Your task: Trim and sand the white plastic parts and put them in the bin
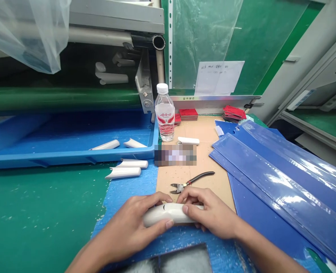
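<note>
Both my hands hold one white plastic shell part [168,213] low over the blue mat [122,197]. My left hand [133,225] wraps its left end, fingers curled round it. My right hand [210,212] pinches its right end with thumb and fingertips. Just beyond the part, a pair of black-handled cutting pliers [190,182] lies on the brown cardboard sheet [204,155]. Two more white shell parts [126,168] rest on the mat to the upper left.
A blue tray [56,155] at left holds two white parts [119,144]. A water bottle [164,113] stands behind the cardboard, another white part [188,140] beside it. Long blue plastic panels [273,178] lie at right. Red card stacks [233,112] sit at the back.
</note>
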`<action>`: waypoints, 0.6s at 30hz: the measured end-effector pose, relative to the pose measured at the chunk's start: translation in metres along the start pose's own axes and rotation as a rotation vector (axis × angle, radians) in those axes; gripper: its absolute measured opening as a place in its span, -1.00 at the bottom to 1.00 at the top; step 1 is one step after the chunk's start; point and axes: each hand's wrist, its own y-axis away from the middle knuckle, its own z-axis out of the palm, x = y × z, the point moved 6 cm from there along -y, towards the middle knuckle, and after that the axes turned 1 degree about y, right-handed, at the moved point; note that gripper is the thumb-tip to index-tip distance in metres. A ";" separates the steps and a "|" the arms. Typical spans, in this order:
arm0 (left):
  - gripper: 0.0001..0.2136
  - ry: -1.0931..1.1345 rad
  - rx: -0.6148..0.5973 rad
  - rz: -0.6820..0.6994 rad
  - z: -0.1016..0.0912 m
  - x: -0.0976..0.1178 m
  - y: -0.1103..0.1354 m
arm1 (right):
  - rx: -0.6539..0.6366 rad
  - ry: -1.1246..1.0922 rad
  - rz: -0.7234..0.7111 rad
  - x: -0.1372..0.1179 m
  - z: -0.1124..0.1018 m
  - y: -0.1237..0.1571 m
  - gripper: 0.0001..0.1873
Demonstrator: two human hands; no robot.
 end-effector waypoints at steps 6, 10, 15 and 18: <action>-0.74 0.031 -0.009 0.022 0.004 0.002 -0.001 | -0.018 0.063 -0.048 -0.003 0.001 0.001 -0.85; -0.69 0.140 0.146 -0.083 -0.006 -0.013 -0.006 | -0.032 -0.012 -0.019 -0.001 0.000 0.000 -0.80; -0.52 0.493 0.255 -0.288 -0.016 -0.034 0.002 | 0.001 0.055 -0.081 -0.004 -0.004 0.000 -0.77; -0.51 0.514 0.169 -0.370 -0.011 -0.029 0.023 | 0.030 0.115 -0.104 -0.003 -0.003 -0.001 -0.82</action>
